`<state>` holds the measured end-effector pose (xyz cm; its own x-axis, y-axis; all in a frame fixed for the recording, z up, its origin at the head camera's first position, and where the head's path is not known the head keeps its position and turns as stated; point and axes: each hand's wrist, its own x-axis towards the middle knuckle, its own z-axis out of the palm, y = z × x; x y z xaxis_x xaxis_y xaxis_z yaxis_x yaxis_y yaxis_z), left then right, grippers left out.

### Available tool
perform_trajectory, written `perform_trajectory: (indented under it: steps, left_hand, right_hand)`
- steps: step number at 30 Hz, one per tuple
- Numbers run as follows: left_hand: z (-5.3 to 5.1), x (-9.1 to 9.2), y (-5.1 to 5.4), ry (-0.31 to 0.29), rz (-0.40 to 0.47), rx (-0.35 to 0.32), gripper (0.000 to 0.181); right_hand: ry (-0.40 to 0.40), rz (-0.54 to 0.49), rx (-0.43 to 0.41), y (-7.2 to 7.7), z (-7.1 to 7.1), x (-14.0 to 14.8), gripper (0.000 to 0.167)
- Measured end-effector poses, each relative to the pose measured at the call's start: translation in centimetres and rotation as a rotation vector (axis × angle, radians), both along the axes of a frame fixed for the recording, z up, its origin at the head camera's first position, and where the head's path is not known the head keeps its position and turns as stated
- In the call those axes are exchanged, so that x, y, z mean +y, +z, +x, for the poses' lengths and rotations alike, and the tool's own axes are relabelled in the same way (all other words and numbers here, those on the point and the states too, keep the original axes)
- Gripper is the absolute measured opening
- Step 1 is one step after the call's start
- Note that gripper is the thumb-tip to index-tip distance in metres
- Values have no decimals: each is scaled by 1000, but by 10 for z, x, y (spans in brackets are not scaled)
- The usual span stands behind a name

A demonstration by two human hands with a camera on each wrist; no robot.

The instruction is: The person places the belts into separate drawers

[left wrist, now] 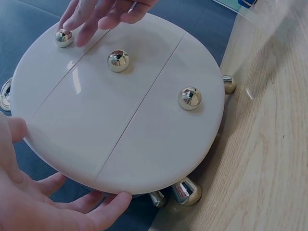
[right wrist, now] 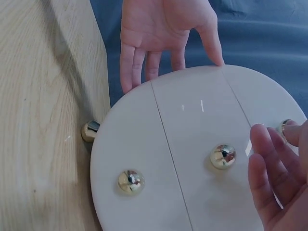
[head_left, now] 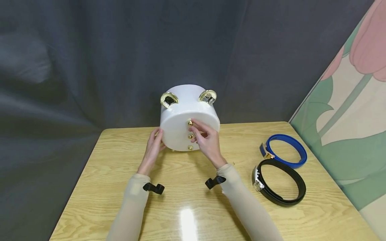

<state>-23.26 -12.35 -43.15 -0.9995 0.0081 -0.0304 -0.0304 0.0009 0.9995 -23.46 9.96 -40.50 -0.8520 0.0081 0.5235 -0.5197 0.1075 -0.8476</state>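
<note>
A white round-fronted box (head_left: 176, 134) with two gold-rimmed ears stands at the table's back; seams cross its front in both wrist views. The left hand (head_left: 153, 147) rests on its left side, thumb at the front edge, other fingers spread along the side, as the right wrist view also shows (right wrist: 161, 29). At the front, the right hand (head_left: 209, 144) pinches the top gold knob (left wrist: 64, 37) between thumb and finger, its other fingers loosely bent. The middle knob (left wrist: 118, 60) and bottom knob (left wrist: 189, 98) are untouched.
On the table's right side lie a coiled blue belt (head_left: 289, 164) with a gold buckle and, nearer the front, a coiled black belt (head_left: 281, 201) with a silver buckle. A dark curtain (head_left: 193, 43) hangs behind; a flower-patterned panel (head_left: 346, 134) borders the right.
</note>
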Motion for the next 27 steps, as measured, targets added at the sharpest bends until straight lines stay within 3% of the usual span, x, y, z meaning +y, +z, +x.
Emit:
perform_trajectory:
  steps: [16, 21, 27]
  left_hand:
    - [2, 0, 2, -16, -15, -3, 73]
    - [2, -3, 2, -11, -19, 4, 73]
    - [1, -7, -2, 1, -22, 19, 73]
  right_hand:
    - [-104, 129, -55, -10, 36, 48, 24]
    - [-92, 168, -68, -19, 40, 47, 24]
    - [-57, 154, -153, -26, 33, 30, 25]
